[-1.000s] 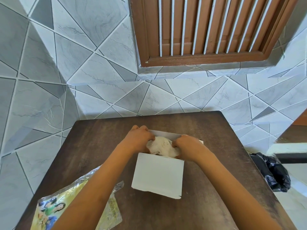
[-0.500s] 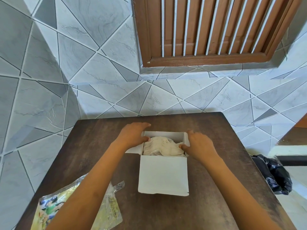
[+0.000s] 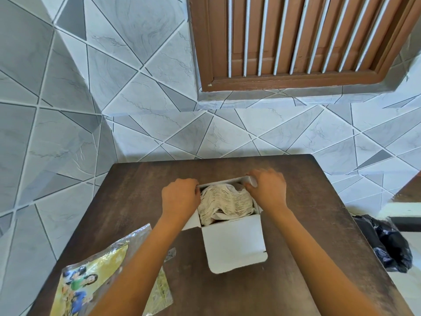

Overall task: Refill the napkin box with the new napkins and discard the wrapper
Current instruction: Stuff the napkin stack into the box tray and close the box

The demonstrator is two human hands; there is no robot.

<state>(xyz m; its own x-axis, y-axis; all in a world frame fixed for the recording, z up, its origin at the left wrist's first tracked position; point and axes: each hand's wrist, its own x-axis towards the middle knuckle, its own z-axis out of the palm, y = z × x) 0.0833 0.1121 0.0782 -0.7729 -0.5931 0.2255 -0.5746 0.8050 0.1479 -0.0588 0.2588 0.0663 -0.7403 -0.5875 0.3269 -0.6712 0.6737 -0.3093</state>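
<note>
The napkin box (image 3: 234, 245) sits open at the centre of the dark table (image 3: 136, 190). Its lid flap lies flat toward the bottom of the frame, probably to keep the mouth clear while the napkins (image 3: 225, 201) are bedded in. They fill the cavity in a rumpled heap just below the rim. The left hand (image 3: 180, 199) is knuckles-up at the box's left edge, fingers curled over the side flap. The right hand (image 3: 268, 188) curls its fingers round the far right corner flap, seemingly steadying the walls before closing. Both forearms reach up from the bottom of the frame. The wrapper (image 3: 91, 281) lies at lower left, not yet discarded, and a black bag (image 3: 387, 242) waits at the right edge.
</note>
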